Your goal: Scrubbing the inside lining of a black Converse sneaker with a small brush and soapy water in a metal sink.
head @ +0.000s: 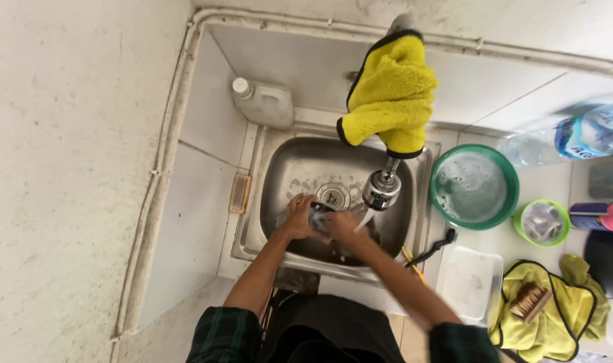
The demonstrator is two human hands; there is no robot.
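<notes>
Both our forearms reach forward and down into the steel sink [279,202], elbows bent, sleeves pushed to the elbows. Our left hand [298,216] and right hand [345,227] meet over the basin's near half, just short of the drain [333,195]. Between them sits a small dark item [318,219]; left grip curls around its left side, right grip closes on its right side, fingers wrapped, palms facing each other. What the item is we cannot tell. The tap head [381,190] hangs just beside and above our right hand, a thin stream of water falling at the wrist. A yellow cloth [390,94] drapes over the tap's upper part. Room is tight: sink walls close on left and near side, tap crowding the right. On the sink's left ledge lies a small brush [240,193]; a white jug [264,102] stands in the back corner. On the worktop to the right, well apart from our hands: green bowl [508,195] with soapy water, small green cup [542,222], clear tub [469,281], second yellow cloth [568,316] with a wooden brush [529,301] on it. A black-handled tool [433,247] lies at the sink's right rim.
</notes>
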